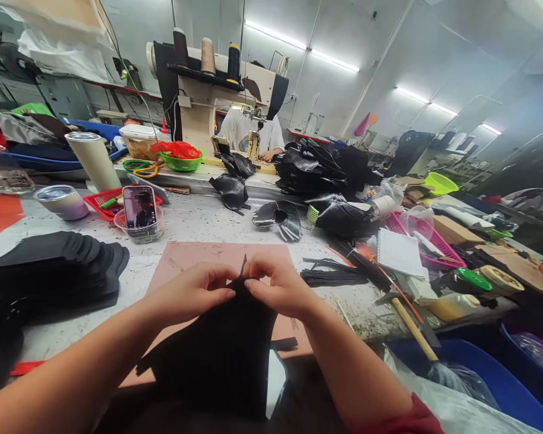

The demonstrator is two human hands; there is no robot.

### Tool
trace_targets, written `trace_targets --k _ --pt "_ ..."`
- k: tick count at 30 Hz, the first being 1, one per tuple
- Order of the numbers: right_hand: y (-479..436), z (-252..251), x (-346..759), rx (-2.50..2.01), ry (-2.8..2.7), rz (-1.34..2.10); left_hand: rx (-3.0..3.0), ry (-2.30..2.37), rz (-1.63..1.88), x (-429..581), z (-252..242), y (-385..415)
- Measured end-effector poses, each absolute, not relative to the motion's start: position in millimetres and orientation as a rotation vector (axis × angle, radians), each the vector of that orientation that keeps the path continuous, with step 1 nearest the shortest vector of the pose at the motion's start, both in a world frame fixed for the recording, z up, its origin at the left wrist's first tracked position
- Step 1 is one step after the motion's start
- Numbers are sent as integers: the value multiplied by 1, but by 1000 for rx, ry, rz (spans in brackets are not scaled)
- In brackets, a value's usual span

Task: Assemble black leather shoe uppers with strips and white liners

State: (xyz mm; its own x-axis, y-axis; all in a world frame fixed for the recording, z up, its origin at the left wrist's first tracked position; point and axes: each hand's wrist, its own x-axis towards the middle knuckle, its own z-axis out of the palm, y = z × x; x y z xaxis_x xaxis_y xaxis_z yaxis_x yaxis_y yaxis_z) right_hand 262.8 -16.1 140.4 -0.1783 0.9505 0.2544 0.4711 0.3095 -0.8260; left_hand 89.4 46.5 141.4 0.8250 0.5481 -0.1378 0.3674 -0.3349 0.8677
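Observation:
My left hand (pixel 203 289) and my right hand (pixel 278 283) meet at the upper edge of a black material piece (pixel 221 355), thumbs and forefingers pinched on it. Between the fingertips a narrow black strip (pixel 243 265) sticks up. The piece hangs toward me over a pink board (pixel 176 262) on the white worktable (pixel 95 223); whether it is leather or cloth I cannot tell. Another short black strip (pixel 284 343) lies by its right side. Further right are several loose black strips (pixel 332 274).
Stacked black pieces (pixel 67 271) lie at left. A phone (pixel 139 208) leans in a clear bowl (pixel 154 232). Behind stands a sewing machine (pixel 199 114) with a person (pixel 271 132) seated beyond it. Black parts (pixel 308 169) are heaped at centre right; a wooden-handled hammer (pixel 414 328) lies right.

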Motion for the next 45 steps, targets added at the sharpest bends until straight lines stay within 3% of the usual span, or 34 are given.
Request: trace_targets --k 10,19,38,45 --pt "-15 141 269 -1249 -1993 573 2025 745 212 94 140 52" --pt "-9 136 271 -1284 -1915 749 2075 733 156 96 141 54" --pt "-13 136 265 -1408 -1923 676 2071 725 156 98 141 57" --pt "-14 131 258 -1528 -1919 478 2106 723 206 100 132 54"
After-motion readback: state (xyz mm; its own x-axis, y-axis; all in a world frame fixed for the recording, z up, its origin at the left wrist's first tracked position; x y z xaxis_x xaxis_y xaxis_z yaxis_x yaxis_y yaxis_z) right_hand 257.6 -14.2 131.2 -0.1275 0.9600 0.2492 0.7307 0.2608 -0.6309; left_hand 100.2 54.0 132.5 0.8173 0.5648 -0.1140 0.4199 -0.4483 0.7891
